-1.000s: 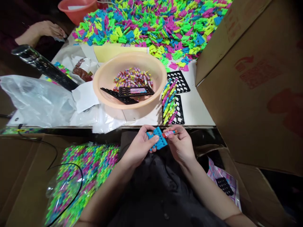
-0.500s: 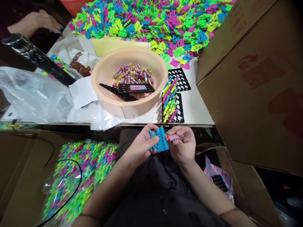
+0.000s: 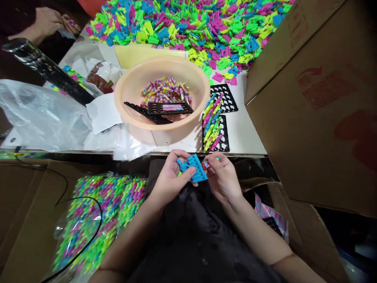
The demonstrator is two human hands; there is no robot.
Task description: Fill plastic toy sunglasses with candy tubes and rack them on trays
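Over my lap, my left hand (image 3: 172, 179) is closed on a blue slotted plastic piece (image 3: 198, 171), its thumb across the ridged face. A bit of yellow-green shows under those fingers. My right hand (image 3: 224, 173) pinches a small printed tube (image 3: 205, 165) with a red end, beside the slotted edge of the blue piece. Fingers cover most of the tube, and whether it touches the blue piece I cannot tell. Beyond my hands, a black perforated tray (image 3: 224, 135) bears a row of assembled pink, yellow, green and blue pieces (image 3: 212, 125).
A peach basin (image 3: 132, 84) holds many small tubes (image 3: 165, 91) and black trays. Behind it spreads a heap of coloured plastic pieces (image 3: 188, 27). Cardboard boxes (image 3: 321, 102) stand right, a black pole (image 3: 47, 70) left. Bagged pieces (image 3: 97, 220) lie lower left. Another person's hands (image 3: 54, 21) work top left.
Both my hands have shifted slightly left with the blue piece and tube. The tube is now more covered by my right fingers. The other person's hands have moved closer together.
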